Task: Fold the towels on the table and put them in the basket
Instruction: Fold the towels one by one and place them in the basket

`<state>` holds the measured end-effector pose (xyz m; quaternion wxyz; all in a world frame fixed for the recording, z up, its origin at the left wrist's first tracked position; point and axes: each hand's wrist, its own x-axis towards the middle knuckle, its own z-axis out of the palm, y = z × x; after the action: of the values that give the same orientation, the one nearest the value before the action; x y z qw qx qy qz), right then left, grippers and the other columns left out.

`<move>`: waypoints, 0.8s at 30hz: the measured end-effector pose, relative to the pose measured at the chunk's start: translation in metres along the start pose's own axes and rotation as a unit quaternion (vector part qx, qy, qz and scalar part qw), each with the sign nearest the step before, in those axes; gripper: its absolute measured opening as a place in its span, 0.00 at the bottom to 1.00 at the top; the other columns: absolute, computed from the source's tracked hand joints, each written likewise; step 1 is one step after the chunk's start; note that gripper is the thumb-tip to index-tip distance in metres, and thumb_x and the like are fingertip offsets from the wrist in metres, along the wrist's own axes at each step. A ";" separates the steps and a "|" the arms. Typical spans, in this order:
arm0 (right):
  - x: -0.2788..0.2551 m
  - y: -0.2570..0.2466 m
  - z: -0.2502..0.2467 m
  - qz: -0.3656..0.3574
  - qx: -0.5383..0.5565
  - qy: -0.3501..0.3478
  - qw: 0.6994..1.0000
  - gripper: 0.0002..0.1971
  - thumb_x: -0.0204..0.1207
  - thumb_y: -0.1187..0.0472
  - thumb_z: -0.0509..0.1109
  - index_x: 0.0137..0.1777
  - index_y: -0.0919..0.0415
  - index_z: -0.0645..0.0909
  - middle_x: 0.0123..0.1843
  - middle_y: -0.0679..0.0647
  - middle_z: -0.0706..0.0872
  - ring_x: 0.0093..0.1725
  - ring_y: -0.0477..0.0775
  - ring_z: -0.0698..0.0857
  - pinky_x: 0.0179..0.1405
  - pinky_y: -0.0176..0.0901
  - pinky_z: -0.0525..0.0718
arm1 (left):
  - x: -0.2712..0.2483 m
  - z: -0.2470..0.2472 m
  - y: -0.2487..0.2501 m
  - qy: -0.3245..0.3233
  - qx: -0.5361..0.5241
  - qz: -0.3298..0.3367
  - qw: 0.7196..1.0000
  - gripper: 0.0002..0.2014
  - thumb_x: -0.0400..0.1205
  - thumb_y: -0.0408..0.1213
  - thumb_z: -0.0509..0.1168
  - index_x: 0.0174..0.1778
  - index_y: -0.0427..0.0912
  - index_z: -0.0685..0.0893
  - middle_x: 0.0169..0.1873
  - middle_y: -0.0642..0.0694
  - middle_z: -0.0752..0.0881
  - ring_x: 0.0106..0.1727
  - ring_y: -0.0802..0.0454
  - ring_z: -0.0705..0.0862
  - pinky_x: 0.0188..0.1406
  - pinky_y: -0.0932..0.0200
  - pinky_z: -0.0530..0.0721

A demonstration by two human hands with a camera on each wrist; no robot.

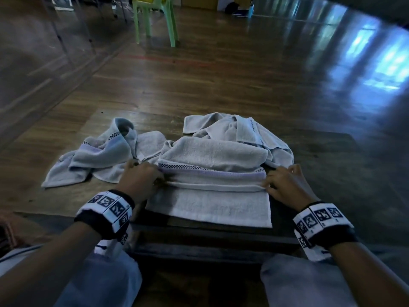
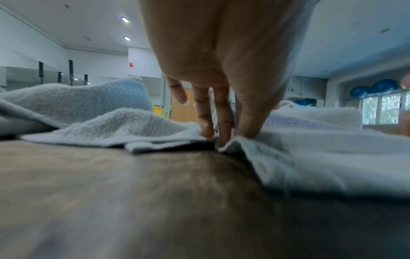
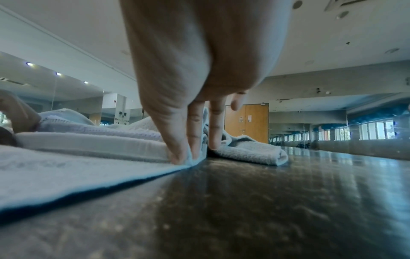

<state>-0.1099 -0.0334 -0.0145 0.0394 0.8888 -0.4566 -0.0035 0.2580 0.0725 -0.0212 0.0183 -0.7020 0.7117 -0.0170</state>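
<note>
A pale grey towel (image 1: 210, 204) with a checked and lilac border lies on the low dark table (image 1: 321, 165) right before me, its far part folded toward me. My left hand (image 1: 159, 177) pinches the left corner of that folded edge; the left wrist view shows the left hand (image 2: 224, 140) with thumb and fingers closed on the cloth. My right hand (image 1: 267, 185) pinches the right corner, and the right wrist view shows the right hand (image 3: 184, 158) with thumb and forefinger on it. A crumpled towel (image 1: 99, 156) lies to the left and another crumpled towel (image 1: 239, 129) behind.
The table's front edge (image 1: 199, 239) runs just above my knees. A green plastic chair (image 1: 155, 21) stands far back on the wooden floor. A brownish thing (image 1: 8, 229) shows at the left edge, too cut off to tell what it is.
</note>
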 end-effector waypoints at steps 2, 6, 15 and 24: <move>-0.002 0.003 0.001 -0.007 0.016 0.014 1.000 0.06 0.75 0.52 0.70 0.48 0.44 0.88 0.49 0.40 0.88 0.56 0.46 0.82 0.52 0.46 0.56 | 0.000 -0.003 -0.001 -0.020 0.008 0.007 1.000 0.12 0.79 0.44 0.63 0.53 0.62 0.86 0.55 0.61 0.84 0.60 0.56 0.79 0.64 0.48 0.65; -0.022 0.010 -0.001 -0.012 0.092 0.120 0.988 0.04 0.73 0.55 0.71 0.45 0.50 0.86 0.45 0.43 0.88 0.50 0.48 0.84 0.48 0.40 0.53 | -0.008 -0.013 0.000 0.047 0.003 0.049 0.998 0.10 0.76 0.42 0.69 0.49 0.62 0.87 0.45 0.57 0.89 0.50 0.51 0.86 0.56 0.47 0.71; -0.089 -0.014 0.012 -0.059 0.110 0.194 0.973 0.11 0.73 0.51 0.62 0.45 0.50 0.86 0.44 0.44 0.87 0.47 0.45 0.81 0.49 0.42 0.60 | -0.063 -0.001 -0.015 0.161 -0.037 0.100 0.981 0.12 0.75 0.50 0.60 0.34 0.56 0.89 0.33 0.59 0.89 0.41 0.53 0.87 0.47 0.53 0.67; -0.097 -0.029 0.021 -0.060 0.068 0.101 0.991 0.11 0.66 0.58 0.79 0.48 0.46 0.88 0.45 0.42 0.88 0.45 0.48 0.85 0.49 0.47 0.66 | -0.085 0.020 -0.017 0.104 -0.101 0.091 0.985 0.17 0.77 0.50 0.54 0.47 0.58 0.89 0.43 0.60 0.88 0.42 0.55 0.87 0.43 0.60 0.64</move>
<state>-0.1435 0.0604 -0.0402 0.0242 0.9110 -0.3955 0.1147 0.2769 0.1573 -0.0406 -0.1255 -0.6268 0.7688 -0.0166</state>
